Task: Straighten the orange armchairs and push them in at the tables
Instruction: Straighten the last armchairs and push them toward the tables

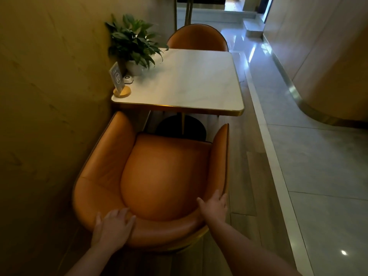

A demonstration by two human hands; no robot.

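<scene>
While both hands rest on the curved backrest of the near orange armchair [159, 176], the left hand [113, 226] lies flat with fingers spread and the right hand [215, 206] lies straight-fingered over the rim, neither one gripping. This armchair faces the marble-top table [189, 80], armrest tips near its front edge. A second orange armchair [197, 38] stands at the far side.

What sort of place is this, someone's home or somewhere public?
Probably a café or restaurant seating area. A small white-topped table has an orange armchair at the near side and a second armchair opposite, and carries what looks like a table-number sign beside a potted plant.
</scene>
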